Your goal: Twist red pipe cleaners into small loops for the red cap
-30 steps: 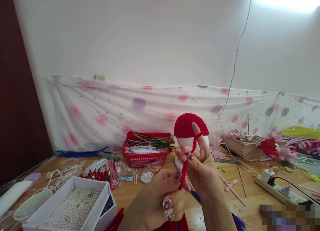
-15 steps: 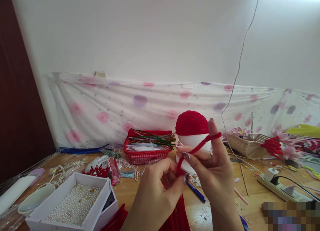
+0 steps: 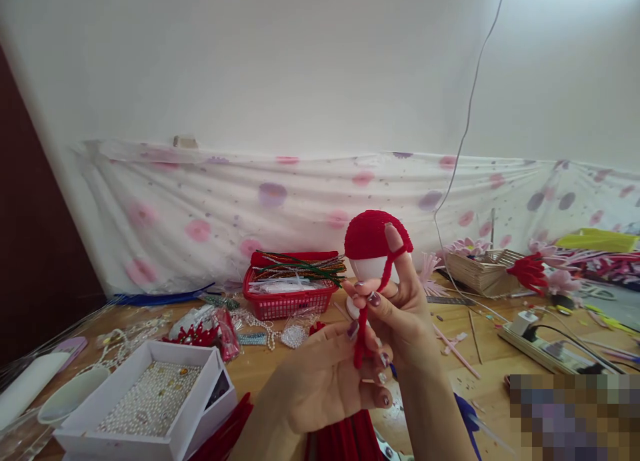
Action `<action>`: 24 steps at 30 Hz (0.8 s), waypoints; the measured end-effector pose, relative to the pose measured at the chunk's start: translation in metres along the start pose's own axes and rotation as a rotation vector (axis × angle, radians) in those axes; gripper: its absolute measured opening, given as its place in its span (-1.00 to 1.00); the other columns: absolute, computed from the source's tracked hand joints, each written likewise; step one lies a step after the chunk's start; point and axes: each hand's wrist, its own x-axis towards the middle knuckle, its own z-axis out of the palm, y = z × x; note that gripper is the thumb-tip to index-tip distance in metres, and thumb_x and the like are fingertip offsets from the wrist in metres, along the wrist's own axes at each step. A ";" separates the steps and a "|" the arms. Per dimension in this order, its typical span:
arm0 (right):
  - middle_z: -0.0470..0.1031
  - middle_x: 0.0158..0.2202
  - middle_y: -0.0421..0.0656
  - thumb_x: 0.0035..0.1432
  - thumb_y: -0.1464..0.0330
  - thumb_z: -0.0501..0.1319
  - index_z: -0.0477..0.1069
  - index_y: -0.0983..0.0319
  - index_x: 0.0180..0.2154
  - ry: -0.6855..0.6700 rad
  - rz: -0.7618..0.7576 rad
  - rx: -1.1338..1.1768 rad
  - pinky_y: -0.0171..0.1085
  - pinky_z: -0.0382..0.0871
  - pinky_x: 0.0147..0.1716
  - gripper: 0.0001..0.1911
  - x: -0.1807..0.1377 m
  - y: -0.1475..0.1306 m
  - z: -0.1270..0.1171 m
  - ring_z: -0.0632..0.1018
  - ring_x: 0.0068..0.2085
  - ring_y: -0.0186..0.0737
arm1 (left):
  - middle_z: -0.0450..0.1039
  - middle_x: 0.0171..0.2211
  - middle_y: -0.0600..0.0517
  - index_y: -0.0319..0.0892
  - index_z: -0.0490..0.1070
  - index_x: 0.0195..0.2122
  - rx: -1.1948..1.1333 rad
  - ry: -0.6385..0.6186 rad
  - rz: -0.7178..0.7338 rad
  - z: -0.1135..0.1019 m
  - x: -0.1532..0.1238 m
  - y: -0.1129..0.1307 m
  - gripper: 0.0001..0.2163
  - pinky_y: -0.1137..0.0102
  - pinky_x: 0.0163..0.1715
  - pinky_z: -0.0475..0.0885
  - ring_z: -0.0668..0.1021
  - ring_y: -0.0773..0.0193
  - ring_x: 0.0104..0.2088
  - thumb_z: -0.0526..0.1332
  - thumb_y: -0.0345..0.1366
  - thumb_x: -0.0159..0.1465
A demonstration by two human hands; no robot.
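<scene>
A white foam ball (image 3: 373, 268) with its upper half wrapped in red pipe cleaner is held up above the wooden table (image 3: 487, 354). My right hand (image 3: 407, 314) grips the ball from below and behind, index finger pressing the loose red pipe cleaner (image 3: 370, 314) against the ball's edge. My left hand (image 3: 333, 378) sits just below, fingers pinched on the pipe cleaner's lower end. More red pipe cleaners (image 3: 345, 441) lie under my hands.
A red basket (image 3: 287, 294) of coloured pipe cleaners stands behind. A white box of pearls (image 3: 145, 398) and a white bowl (image 3: 65, 401) are at the left. A power strip (image 3: 545, 348), a stick-built tray (image 3: 480, 271) and pink and red craft flowers (image 3: 545, 274) lie at the right.
My right index finger swung the pipe cleaner out to the right, then brought it back against the ball's edge. My left hand turned palm up again, still pinching the lower end.
</scene>
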 end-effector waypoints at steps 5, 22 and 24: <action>0.69 -0.40 -0.34 0.02 0.50 0.43 -0.09 -0.09 0.38 -0.012 0.025 0.098 -0.42 0.61 -0.36 0.06 0.000 0.003 0.004 0.66 -0.44 -0.39 | 0.34 -0.61 0.13 -0.20 0.58 -0.51 0.016 -0.076 0.130 0.000 0.005 -0.006 -0.76 0.50 -0.46 0.33 0.41 0.45 -0.56 0.46 -0.13 0.10; 0.72 -0.27 -0.22 0.13 0.48 0.38 -0.08 -0.07 0.38 0.185 -0.175 -0.503 0.02 0.61 -0.04 -0.04 -0.011 -0.012 0.016 0.71 -0.17 -0.07 | 0.36 -0.48 0.06 -0.15 0.38 -0.51 1.626 0.685 0.684 0.017 -0.016 0.018 -0.78 0.35 -0.34 0.19 0.37 0.24 -0.39 0.21 -0.28 0.29; 0.71 -0.23 -0.22 0.17 0.48 0.34 -0.10 -0.09 0.38 0.208 -0.201 -0.570 0.07 0.55 0.04 -0.07 -0.013 -0.011 0.021 0.69 -0.13 -0.07 | 0.36 -0.47 0.04 -0.14 0.37 -0.51 1.872 0.822 0.842 0.019 -0.017 0.014 -0.77 0.31 -0.30 0.18 0.37 0.21 -0.38 0.17 -0.30 0.31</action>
